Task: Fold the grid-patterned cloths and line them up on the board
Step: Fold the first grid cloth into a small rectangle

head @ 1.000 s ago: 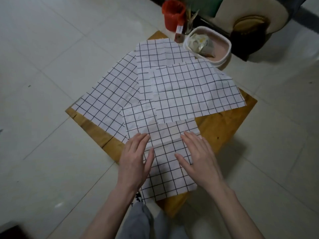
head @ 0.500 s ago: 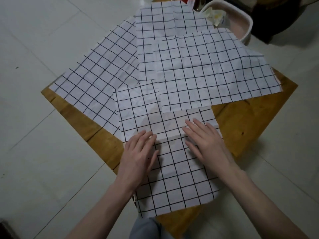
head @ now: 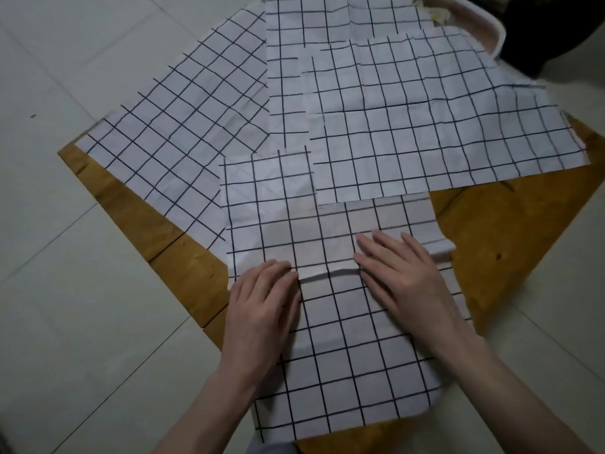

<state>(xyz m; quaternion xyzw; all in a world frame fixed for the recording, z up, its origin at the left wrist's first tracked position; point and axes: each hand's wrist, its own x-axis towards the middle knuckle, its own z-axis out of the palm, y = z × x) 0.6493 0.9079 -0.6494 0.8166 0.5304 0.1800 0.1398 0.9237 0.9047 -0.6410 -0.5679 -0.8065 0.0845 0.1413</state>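
Folding of the nearest cloth (head: 340, 339) looks to be the step in hand: it lies on the near corner of the board (head: 183, 267), its near edge hanging just past the board's edge, and a raised crease runs across it between the two hands. Left hand (head: 262, 309) lies palm down on the cloth's left side, fingers extended and close together, gripping nothing. Right hand (head: 402, 273) lies flat on the right side, fingers spread, fingertips at the crease, also clasping nothing; both just press the fabric. Three more grid cloths lie unfolded farther back, overlapping each other: one on the left (head: 170, 132), one in the middle (head: 294, 60), one on the right (head: 442, 126) whose near edge covers the far edge of the nearest cloth. A tub (head: 491, 27) shows at the top right edge, contents unclear. Judged from this, the task is early: no cloth is fully folded or lined up yet. Next move likely calls for flattening or setting the crease, then pinching an edge and bringing it over evenly, keeping grid lines matched, without dragging the overlapping cloth. No brand, label or readable writing visible anywhere.
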